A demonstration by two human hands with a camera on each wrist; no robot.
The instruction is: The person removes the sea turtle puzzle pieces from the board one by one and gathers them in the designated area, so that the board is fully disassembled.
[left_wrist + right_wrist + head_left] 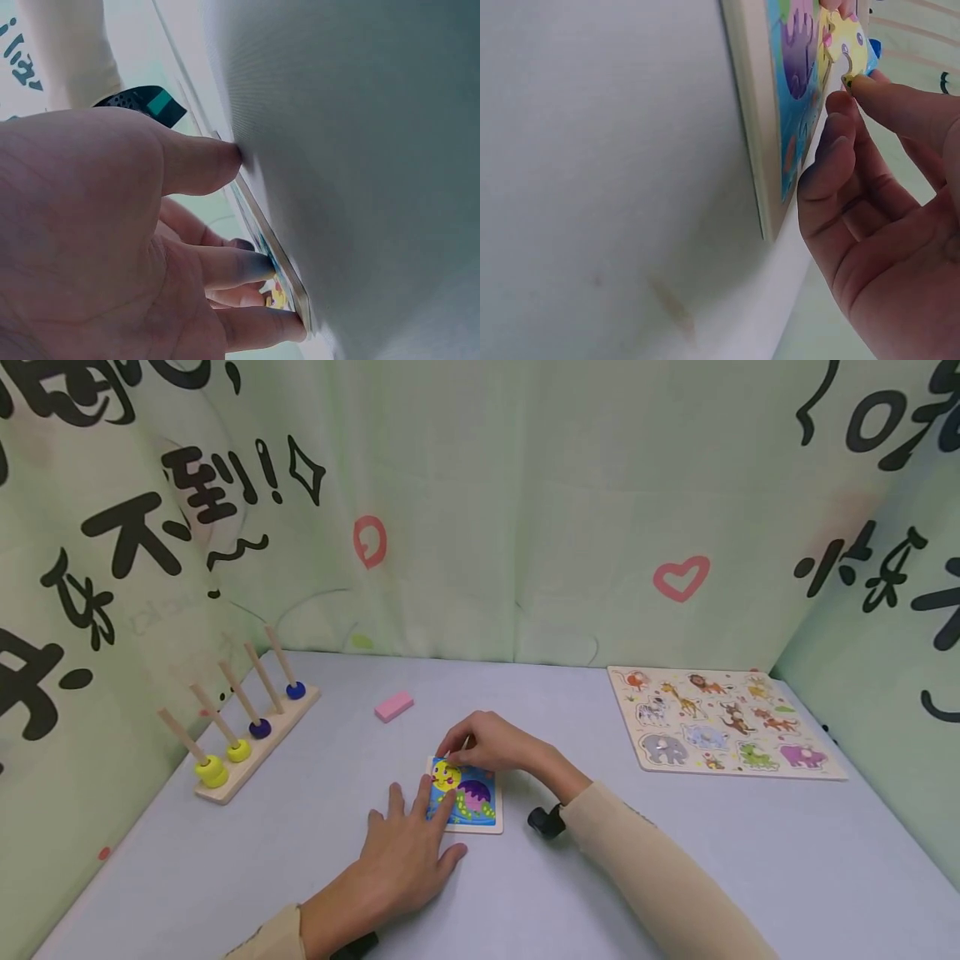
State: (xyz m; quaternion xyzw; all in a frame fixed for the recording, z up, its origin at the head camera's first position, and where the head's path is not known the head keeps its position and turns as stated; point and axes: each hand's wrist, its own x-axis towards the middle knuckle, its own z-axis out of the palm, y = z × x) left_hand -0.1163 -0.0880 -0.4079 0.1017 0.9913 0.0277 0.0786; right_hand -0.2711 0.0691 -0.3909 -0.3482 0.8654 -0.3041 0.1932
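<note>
Two-handed work at a small wooden jigsaw board (480, 829), which lies flat at the middle of the pale surface (600, 877) and bears a blue ground, a purple-domed figure and a smiling yellow face. The left hand (405, 860) comes in from the near left, palm down, its fingers straight and spread; the index finger rests on the board's picture, the middle finger at its left edge, and the thumb lies just beside the near edge. The right hand (491, 745) reaches over from the right to the board's far left corner, where thumb and fingertip pinch the edge of the yellow-faced puzzle piece (845, 39); whether that piece sits fully in its place cannot be told. Both arms wear beige sleeves (660, 868), with a black wrist device (546, 821) at the right wrist.

Surroundings: far of the board and slightly left, a pink rectangular block (393, 707); at far left, a wooden five-peg stand (258, 756) carrying yellow, dark purple and blue rings; at far right, an animal puzzle board (626, 710). A pale green curtain (465, 527) with black lettering and red hearts closes the scene behind.
</note>
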